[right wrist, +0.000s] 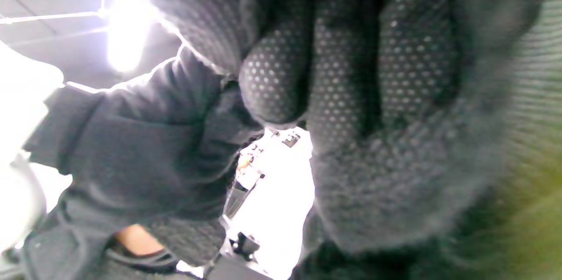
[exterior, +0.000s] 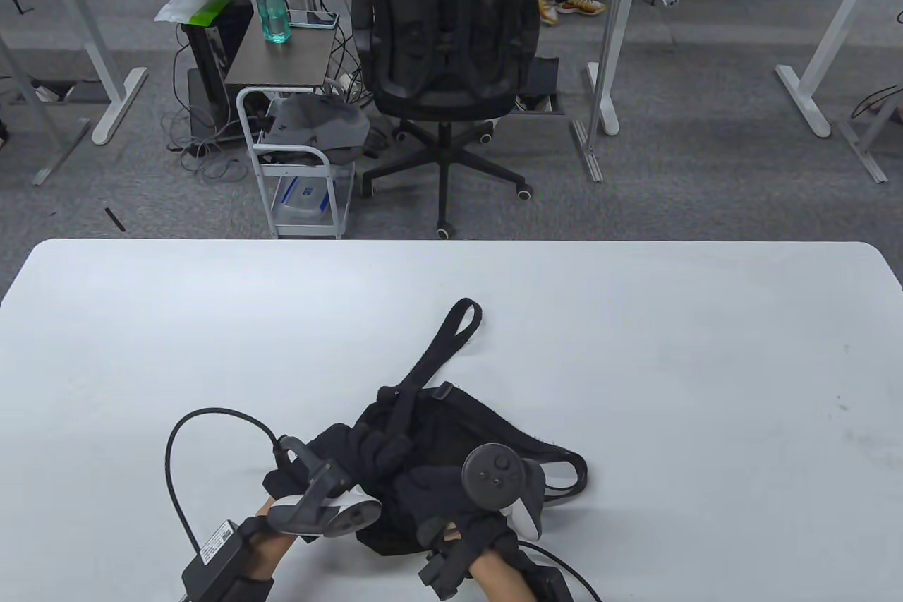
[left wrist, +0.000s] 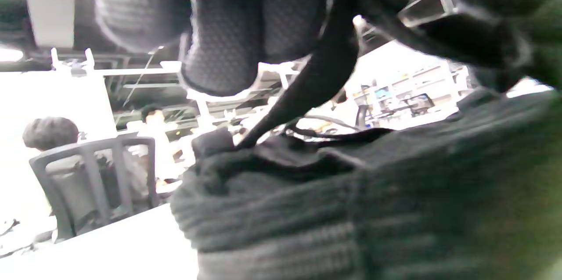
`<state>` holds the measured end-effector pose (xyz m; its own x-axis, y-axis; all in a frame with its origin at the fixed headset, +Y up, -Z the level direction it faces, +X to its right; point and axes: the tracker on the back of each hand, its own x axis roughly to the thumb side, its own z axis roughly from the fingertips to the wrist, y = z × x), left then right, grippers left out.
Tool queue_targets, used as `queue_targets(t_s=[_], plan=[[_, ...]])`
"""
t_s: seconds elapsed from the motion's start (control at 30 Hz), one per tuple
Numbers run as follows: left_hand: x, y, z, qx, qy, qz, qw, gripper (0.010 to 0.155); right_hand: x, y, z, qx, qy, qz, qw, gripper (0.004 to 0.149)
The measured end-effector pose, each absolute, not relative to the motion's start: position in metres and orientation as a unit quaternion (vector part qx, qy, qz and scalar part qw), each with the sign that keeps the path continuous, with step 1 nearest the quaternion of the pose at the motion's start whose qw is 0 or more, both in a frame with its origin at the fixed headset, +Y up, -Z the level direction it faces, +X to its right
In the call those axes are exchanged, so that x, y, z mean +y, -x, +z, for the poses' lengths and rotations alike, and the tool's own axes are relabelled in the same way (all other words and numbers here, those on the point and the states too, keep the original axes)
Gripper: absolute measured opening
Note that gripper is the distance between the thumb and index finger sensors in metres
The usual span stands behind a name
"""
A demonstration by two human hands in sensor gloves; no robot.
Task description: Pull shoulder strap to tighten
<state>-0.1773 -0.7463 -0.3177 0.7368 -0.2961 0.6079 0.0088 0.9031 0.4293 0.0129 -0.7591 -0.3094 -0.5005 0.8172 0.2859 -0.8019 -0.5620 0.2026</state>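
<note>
Shoulder strap [exterior: 451, 337] stretched over bag [exterior: 487, 425]; left hand [exterior: 331, 471] fingers grip it; right hand [exterior: 451, 489] fingers curled.

Matt black cloth bag [exterior: 451, 425] with woven strap [exterior: 451, 337] on smooth white table [exterior: 211, 320].

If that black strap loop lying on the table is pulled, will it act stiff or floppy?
Probably floppy: the strap lies flat on the table in a limp loop, and curves loosely in the left wrist view. Likely light too. The bag looks soft and crumpled, so it may drag along unless pinned.
</note>
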Motion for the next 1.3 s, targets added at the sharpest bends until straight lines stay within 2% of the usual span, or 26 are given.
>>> queue_targets(t_s=[0.17, 0.3, 0.43, 0.6, 0.83, 0.97, 1.07, 1.17, 1.3], plan=[[-0.747, 0.186, -0.323, -0.336, -0.208, -0.099, 0.913, 0.065, -0.760, -0.013, -0.311, 0.037, -0.186, 0.861, 0.472, 0.038], [-0.744, 0.181, -0.313, -0.346, -0.223, -0.115, 0.904, 0.065, -0.761, -0.016, -0.310, 0.044, -0.189, 0.868, 0.458, 0.038], [-0.739, 0.173, -0.301, -0.372, -0.243, -0.117, 0.888, 0.064, -0.759, -0.020, -0.311, 0.034, -0.183, 0.859, 0.477, 0.048], [-0.738, 0.160, -0.289, -0.395, -0.257, -0.136, 0.871, 0.064, -0.760, -0.017, -0.308, 0.041, -0.184, 0.852, 0.489, 0.039], [-0.744, 0.170, -0.308, -0.386, -0.225, -0.088, 0.890, 0.065, -0.759, -0.014, -0.311, 0.048, -0.185, 0.853, 0.485, 0.038], [-0.746, 0.183, -0.320, -0.358, -0.216, -0.098, 0.903, 0.065, -0.762, -0.017, -0.312, 0.065, -0.188, 0.851, 0.486, 0.038], [-0.748, 0.187, -0.322, -0.349, -0.201, -0.090, 0.911, 0.065, -0.764, -0.016, -0.313, 0.067, -0.187, 0.850, 0.488, 0.038], [-0.746, 0.181, -0.315, -0.355, -0.217, -0.116, 0.902, 0.065, -0.765, -0.019, -0.313, 0.054, -0.186, 0.857, 0.477, 0.038], [-0.741, 0.176, -0.303, -0.373, -0.234, -0.128, 0.889, 0.064, -0.766, -0.023, -0.313, 0.057, -0.190, 0.854, 0.480, 0.048]])
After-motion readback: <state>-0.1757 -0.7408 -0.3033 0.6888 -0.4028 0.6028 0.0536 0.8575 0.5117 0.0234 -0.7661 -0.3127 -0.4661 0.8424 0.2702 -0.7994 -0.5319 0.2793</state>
